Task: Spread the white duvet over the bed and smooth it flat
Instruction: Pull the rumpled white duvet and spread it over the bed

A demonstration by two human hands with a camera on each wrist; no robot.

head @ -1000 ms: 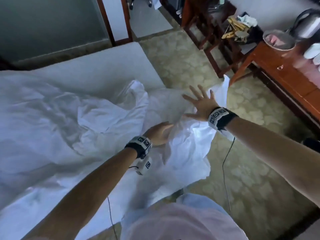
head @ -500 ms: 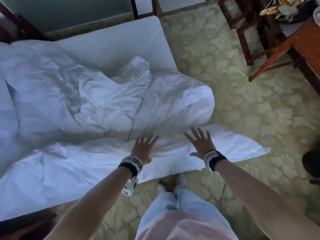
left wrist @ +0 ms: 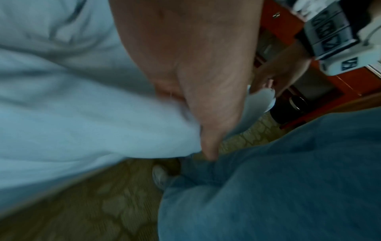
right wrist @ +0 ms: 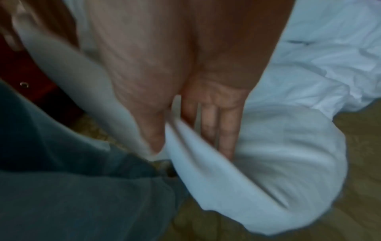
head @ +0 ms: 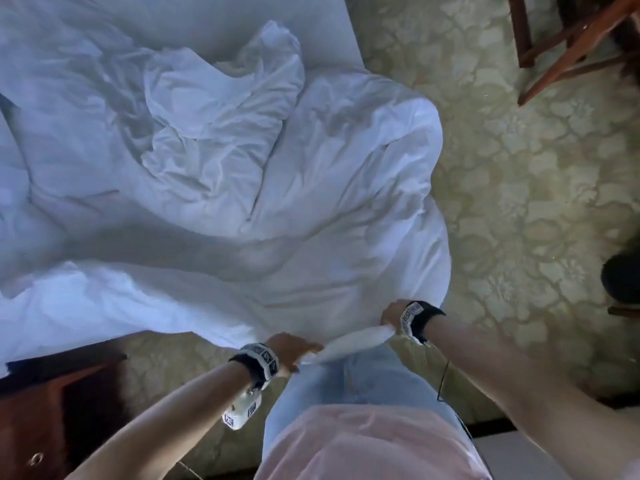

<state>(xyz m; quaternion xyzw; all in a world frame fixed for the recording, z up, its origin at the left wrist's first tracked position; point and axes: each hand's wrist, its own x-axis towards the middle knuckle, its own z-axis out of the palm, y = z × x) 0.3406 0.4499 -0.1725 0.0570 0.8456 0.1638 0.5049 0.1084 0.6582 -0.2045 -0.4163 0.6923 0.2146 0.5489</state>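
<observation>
Bedside, duvet (head: 311, 188) edge between both grips

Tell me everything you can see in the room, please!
duvet: one, white, crumpled on the bed, near edge held up
bed: one, white, bare part at top
carpet: one, beige patterned, covers the floor
wooden furniture legs: reddish-brown, top right
wooden furniture with a drawer knob: one, reddish-brown, bottom left
jeans: light blue, on the person
top: pink, on the person
left hand: grips the duvet's edge
right hand: grips the duvet's edge
</observation>
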